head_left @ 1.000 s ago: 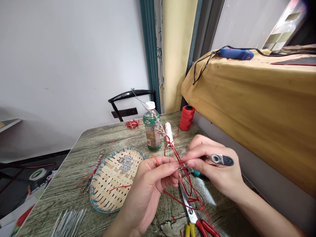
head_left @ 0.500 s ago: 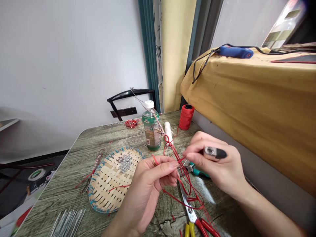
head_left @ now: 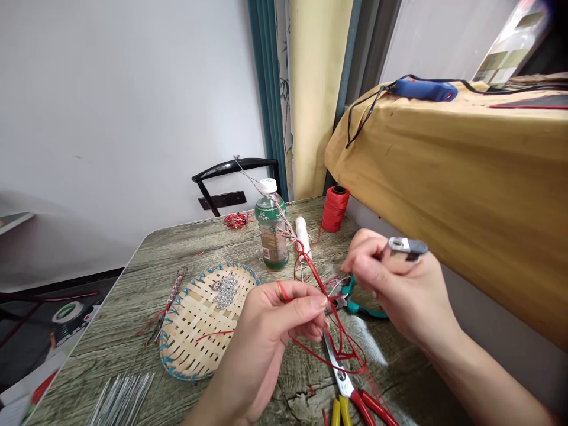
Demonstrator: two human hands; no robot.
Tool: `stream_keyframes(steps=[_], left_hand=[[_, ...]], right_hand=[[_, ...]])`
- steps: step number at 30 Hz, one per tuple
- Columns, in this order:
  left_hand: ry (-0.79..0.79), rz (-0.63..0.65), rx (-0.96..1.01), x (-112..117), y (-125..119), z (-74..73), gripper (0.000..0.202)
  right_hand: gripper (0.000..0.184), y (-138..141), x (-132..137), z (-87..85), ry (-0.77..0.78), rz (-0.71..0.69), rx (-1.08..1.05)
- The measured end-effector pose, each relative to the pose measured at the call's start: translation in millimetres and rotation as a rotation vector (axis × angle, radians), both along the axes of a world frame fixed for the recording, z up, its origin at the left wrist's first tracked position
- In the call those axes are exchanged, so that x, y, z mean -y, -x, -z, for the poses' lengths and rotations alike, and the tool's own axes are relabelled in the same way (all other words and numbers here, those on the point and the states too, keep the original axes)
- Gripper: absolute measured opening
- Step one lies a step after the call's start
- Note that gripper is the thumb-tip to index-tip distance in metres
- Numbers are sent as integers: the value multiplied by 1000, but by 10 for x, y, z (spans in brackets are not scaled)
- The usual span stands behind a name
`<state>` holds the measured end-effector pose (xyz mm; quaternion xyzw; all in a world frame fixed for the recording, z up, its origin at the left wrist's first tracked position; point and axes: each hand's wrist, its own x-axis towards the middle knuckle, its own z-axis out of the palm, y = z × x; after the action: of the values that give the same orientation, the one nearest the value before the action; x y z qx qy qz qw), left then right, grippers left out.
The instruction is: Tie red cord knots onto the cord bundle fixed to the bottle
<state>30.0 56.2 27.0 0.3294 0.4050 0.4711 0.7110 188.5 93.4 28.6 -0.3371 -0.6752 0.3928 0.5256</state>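
Observation:
My left hand pinches red cords between thumb and fingertips. They run up to a knotted bundle beside the bottle, and loose loops hang below over the scissors. A red and yellow band circles one left finger. My right hand, closed and raised to the right of the cords, holds what looks like a lighter, its metal end showing above the knuckles. Its fingertips are apart from the cords. Behind it lie teal-handled pliers.
An oval woven tray carries a patch of clear beads. Thin metal rods lie at front left. Spools of red thread and white thread stand near the back. A cloth-covered surface rises at right.
My right hand has moved right and slightly up, away from the cords, and the lighter has tilted. The pliers show more. My left hand has shifted slightly right, still pinching the cords.

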Motion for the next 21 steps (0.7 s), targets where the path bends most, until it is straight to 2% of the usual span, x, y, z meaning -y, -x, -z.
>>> stream_keyframes(steps=[2, 3, 5, 7, 9, 10, 12, 15, 21], left_hand=[[-22, 32, -131, 6, -14, 8, 8], [-34, 53, -195, 8, -22, 18, 8], [-60, 88, -298, 12, -35, 50, 10], [-77, 125, -371, 14, -45, 83, 14], [-76, 158, -392, 11, -50, 100, 13], [-73, 163, -379, 8, -50, 101, 10], [-70, 134, -316, -1, -44, 89, 4], [-99, 36, -236, -18, -30, 60, 11], [-135, -81, -215, -23, -22, 45, 10]], right_hand=[[10, 16, 5, 4, 57, 32, 20], [6, 33, 14, 4, 74, -1, 78], [17, 80, 43, 5, 96, -107, 225], [15, 130, 73, 8, 98, -164, 318], [4, 159, 86, 15, 107, -141, 354], [11, 162, 84, 17, 114, -112, 350], [21, 147, 69, 16, 132, -41, 312], [23, 105, 30, 9, 170, 29, 231], [33, 40, -24, 64, 244, 47, 58]])
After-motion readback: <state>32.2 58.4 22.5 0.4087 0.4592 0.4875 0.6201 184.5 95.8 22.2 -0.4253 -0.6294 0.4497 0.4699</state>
